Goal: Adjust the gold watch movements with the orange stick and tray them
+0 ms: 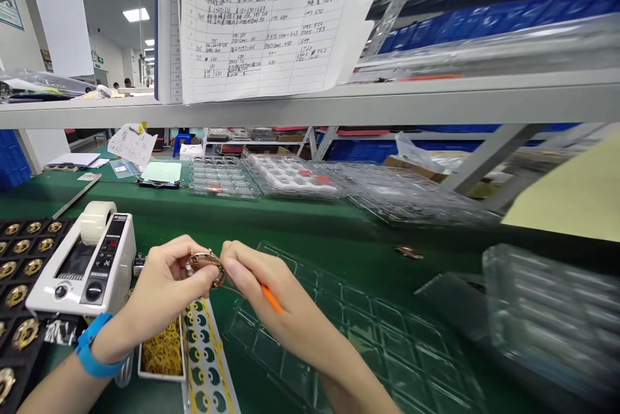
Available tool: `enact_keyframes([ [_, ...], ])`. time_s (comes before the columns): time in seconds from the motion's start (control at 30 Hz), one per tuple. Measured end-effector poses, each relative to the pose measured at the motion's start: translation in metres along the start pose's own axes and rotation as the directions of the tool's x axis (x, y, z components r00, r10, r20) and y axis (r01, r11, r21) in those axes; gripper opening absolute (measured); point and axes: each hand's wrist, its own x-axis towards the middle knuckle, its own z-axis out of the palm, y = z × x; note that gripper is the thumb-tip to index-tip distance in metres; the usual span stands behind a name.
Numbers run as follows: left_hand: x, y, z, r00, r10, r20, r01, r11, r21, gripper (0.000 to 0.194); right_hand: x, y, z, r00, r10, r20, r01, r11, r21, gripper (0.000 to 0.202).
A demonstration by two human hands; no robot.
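Observation:
Between thumb and fingers, my left hand (169,281) grips a small round gold-coloured ring-shaped part (206,265), held up above the bench. Pinched in my right hand (264,278) is a thin tool with an orange handle (271,300); its tip is hidden by the fingers at the part's right side. Both hands meet at the part. Below them lie a white box of yellow ring-like pieces (163,349) and a sheet of yellow and green stickers (206,362). A clear plastic compartment tray (358,323) lies under my right forearm.
A white tape dispenser (97,259) stands at left, by a black tray of gold ring parts (19,246). Clear trays (223,176) line the back of the green bench (310,227). Stacked clear trays (552,310) are at right. A metal shelf beam (310,104) crosses above.

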Motion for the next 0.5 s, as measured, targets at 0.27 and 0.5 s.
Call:
enact_keyframes([
  [0.27, 0.003, -0.032, -0.008, 0.739, 0.674, -0.016, -0.49, 0.553, 0.674, 0.019, 0.0, -0.007, 0.003, 0.906, 0.333, -0.26, -0.288, 0.937, 0.197, 0.048],
  [0.5, -0.009, -0.045, 0.001, 0.474, 0.852, 0.223, -0.481, 0.038, 0.876, 0.031, -0.004, -0.02, 0.02, 0.954, 0.291, -0.066, -0.246, 0.893, 0.377, 0.042],
])
